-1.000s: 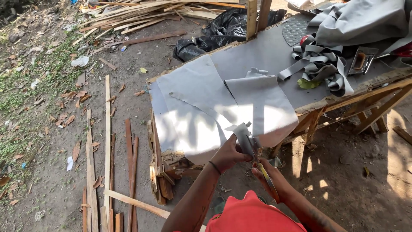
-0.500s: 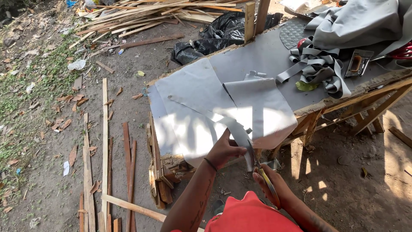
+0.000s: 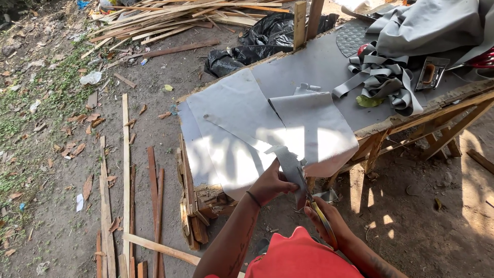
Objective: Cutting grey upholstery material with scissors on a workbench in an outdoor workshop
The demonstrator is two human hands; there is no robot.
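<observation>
Head view. A wooden desk (image 3: 411, 110) stands on bare earth, its top covered in grey sheet. A large grey sheet of material (image 3: 242, 123) lies over the near left corner of the desk and hangs down past the near edge.

The left hand (image 3: 271, 183) is closed on the hanging lower edge of the grey sheet, pinching a narrow cut strip (image 3: 286, 158) just below the near edge of the desk. A dark band sits on that wrist.

The right hand (image 3: 329, 221) is closed around the yellow handles of a pair of scissors (image 3: 310, 194). The blades point up into the sheet beside the left hand, touching the strip. Whether the blades are apart or together cannot be told.

Toward the far right of the desk lies a bundle of folded grey straps (image 3: 383, 77), with a heap of grey cloth (image 3: 427, 25) behind it and a metal staple tool (image 3: 429, 73) just beside it. A black plastic bag (image 3: 257, 41) lies on the ground off the far edge.

Wooden slats (image 3: 125, 154) lie on the ground left of the desk; a stack of split timber (image 3: 180, 13) lies beyond.
</observation>
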